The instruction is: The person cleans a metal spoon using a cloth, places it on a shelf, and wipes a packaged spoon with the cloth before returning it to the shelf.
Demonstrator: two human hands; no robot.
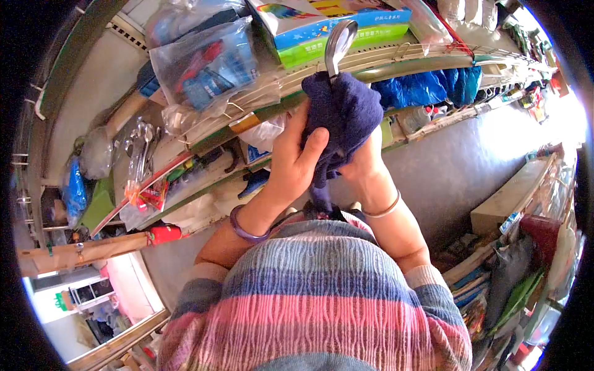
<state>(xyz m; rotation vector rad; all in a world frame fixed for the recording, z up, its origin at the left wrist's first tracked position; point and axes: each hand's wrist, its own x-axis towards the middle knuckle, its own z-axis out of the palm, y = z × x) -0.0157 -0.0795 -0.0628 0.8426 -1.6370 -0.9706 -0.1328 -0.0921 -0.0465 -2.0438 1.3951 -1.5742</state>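
Observation:
A shiny metal spoon [341, 44] sticks up out of a dark blue cloth [343, 114], its bowl at the top and its handle hidden in the folds. My left hand [296, 151] is closed on the left side of the cloth, thumb lying across the front. On the other side my right hand [365, 159] grips the cloth from the right and behind; most of its fingers are hidden. Both hands are raised in front of my chest, before the shelf edge.
A shelf edge [396, 67] runs behind the spoon, bearing a blue and green box [346, 40] and a bagged item [213, 74]. Bagged spoons [142, 145] lie at the left. Blue plastic [414, 88] is on the shelf below. Grey floor [433, 167] stretches right towards a cardboard box [510, 198].

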